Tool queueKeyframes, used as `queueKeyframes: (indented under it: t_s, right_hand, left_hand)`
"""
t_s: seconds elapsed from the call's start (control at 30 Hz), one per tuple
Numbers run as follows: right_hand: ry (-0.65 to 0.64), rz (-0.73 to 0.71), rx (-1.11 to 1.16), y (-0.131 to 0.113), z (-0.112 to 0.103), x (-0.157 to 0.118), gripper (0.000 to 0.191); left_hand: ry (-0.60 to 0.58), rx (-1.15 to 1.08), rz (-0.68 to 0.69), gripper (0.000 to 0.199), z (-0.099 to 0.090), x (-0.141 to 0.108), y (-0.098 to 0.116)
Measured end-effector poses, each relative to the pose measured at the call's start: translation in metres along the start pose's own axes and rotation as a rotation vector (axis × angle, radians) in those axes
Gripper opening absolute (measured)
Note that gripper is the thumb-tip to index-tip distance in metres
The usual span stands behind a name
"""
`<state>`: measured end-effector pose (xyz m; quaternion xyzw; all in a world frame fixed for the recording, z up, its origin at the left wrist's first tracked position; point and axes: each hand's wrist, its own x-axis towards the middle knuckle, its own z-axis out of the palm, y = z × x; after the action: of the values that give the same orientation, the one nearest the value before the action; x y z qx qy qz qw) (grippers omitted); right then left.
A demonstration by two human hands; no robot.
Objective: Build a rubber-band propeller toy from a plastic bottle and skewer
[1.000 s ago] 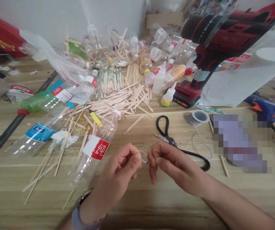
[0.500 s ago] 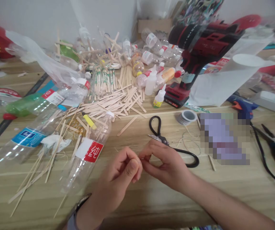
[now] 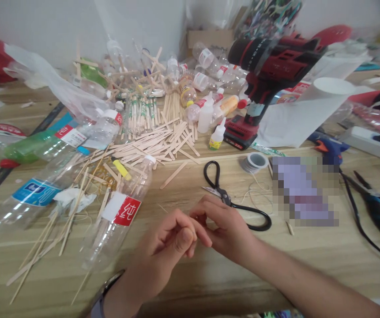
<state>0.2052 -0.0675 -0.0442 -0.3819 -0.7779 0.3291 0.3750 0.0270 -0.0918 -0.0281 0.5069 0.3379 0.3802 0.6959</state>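
Note:
My left hand (image 3: pixel 173 247) is closed above the table, its thumb pressed against the curled fingers while one finger reaches toward the right. Against it sits my right hand (image 3: pixel 224 227), fingers bent in, with the tips partly hidden behind the left fingers. Whatever they pinch is too small or too covered to make out. Just behind the right hand lie black-handled scissors (image 3: pixel 225 196), spread apart on the wood. A spool of grey thread (image 3: pixel 255 163) stands past them, a loose strand trailing from it. To the left lies a clear plastic bottle (image 3: pixel 110 238) with a red and white label.
A red and black cordless drill (image 3: pixel 265 75) stands upright at the back. Small glue bottles (image 3: pixel 217 134) are beside it. Loose wooden craft sticks (image 3: pixel 156 141) spread across the middle. Pliers (image 3: pixel 377 207) and a glue gun (image 3: pixel 329 145) lie right, near a blurred-out patch (image 3: pixel 304 190).
One finger of my left hand has stretched out to the right, across the right fingertips. Both hands remain together in nearly the same place. The view has shifted slightly.

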Motion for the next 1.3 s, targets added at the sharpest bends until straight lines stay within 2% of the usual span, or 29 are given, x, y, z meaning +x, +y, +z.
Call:
queueKeyframes:
  t_s: [0.23, 0.53, 0.7, 1.1, 1.3]
  right_hand:
    - [-0.012, 0.023, -0.028, 0.002, 0.004, -0.001, 0.012]
    - [0.005, 0.006, -0.059, -0.001, 0.001, 0.002, 0.020]
    - [-0.006, 0.009, -0.069, -0.002, 0.000, 0.003, 0.018]
    - [0.018, -0.026, -0.080, -0.001, 0.000, 0.003, 0.015]
    - [0.043, -0.092, -0.130, 0.003, -0.002, 0.005, 0.015]
  left_hand:
    - [0.010, -0.089, 0.046, 0.029, -0.001, 0.003, -0.004]
    - [0.101, 0.197, -0.078, 0.034, 0.000, -0.002, -0.005]
    - [0.073, 0.278, -0.108, 0.036, 0.002, -0.003, -0.001]
    - [0.050, 0.315, -0.135, 0.038, 0.004, -0.003, 0.005]
    - [0.062, 0.302, -0.094, 0.037, 0.003, -0.002, 0.005]
